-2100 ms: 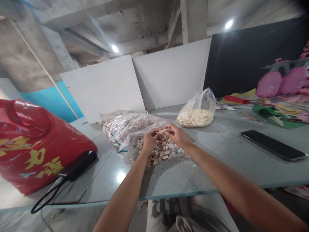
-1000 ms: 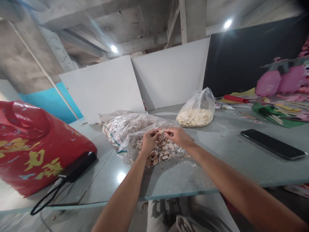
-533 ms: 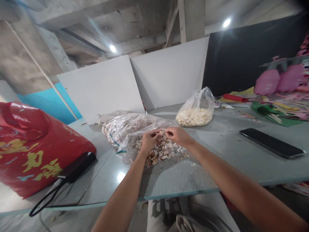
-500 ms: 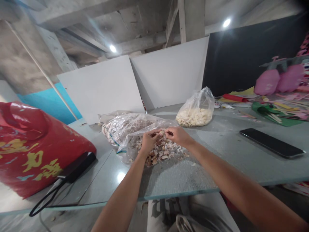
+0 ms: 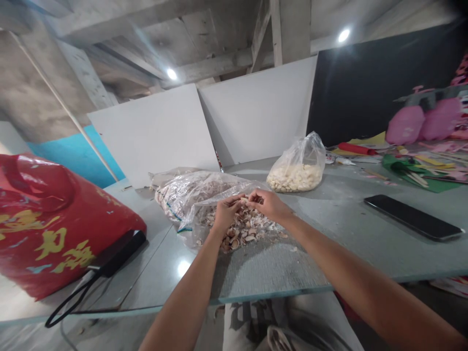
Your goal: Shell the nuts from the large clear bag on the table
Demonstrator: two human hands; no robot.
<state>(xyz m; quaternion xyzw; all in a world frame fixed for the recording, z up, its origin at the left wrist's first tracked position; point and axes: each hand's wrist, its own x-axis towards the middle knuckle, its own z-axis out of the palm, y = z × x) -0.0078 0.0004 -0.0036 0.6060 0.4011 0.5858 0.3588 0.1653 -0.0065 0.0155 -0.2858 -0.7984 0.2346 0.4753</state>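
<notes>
My left hand and my right hand meet over a heap of brown and whitish shells, fingertips pinched together. Between them is a small pale piece, mostly covered by the fingers. The heap lies at the mouth of a clear plastic bag that is spread on the grey table. Behind and to the right stands a second clear bag with pale peeled pieces inside.
A red bag and a black power bank with a cable are at the left. On the right lie a black phone, a red roll, green sheet and coloured scraps. White boards lean behind.
The right fingers have shifted slightly at the pale piece, which shows a little less between the fingertips. Both hands otherwise keep their place over the heap.
</notes>
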